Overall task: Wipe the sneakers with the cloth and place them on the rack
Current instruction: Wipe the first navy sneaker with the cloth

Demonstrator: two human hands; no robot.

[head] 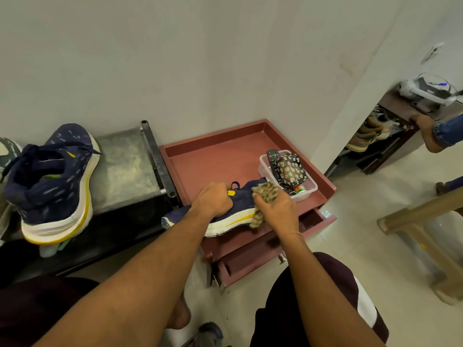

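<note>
Maroon worktop point(220, 156) with a raised rim carries one navy sneaker point(241, 204) along its front edge, toe to the left, near a clear box point(307, 190) that holds a remote point(273, 159). To the left, the grey metal rack point(125, 156) bears the other sneaker point(50, 186), tilted by the wall. The left grip point(213, 201) is curled over the sneaker's collar, holding it — the right grip point(275, 209), just beside, clutches the spotted cloth point(266, 192) against the upper.

Head-worn view, angled steeply down
</note>
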